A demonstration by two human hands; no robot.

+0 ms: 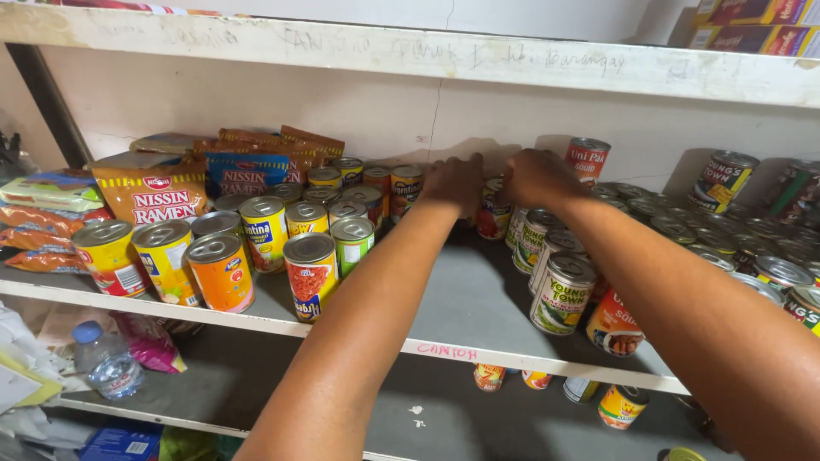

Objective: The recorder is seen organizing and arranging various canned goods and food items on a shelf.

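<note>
Both arms reached deep over the grey shelf [461, 299]. The left hand [453, 183] and right hand [536, 177] closed from either side on one red-labelled can [493, 209] standing upright at the back wall. Green-labelled cans [559, 290] stood in a row just right; yellow and orange cans [222, 269] were grouped well left, noodle packets [154, 192] behind them.

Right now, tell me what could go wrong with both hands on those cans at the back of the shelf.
The right forearm crosses just above the row of white-labelled cans, so pulling back might topple them. The can between both hands may slip. The orange can near the shelf edge could fall if bumped.
</note>
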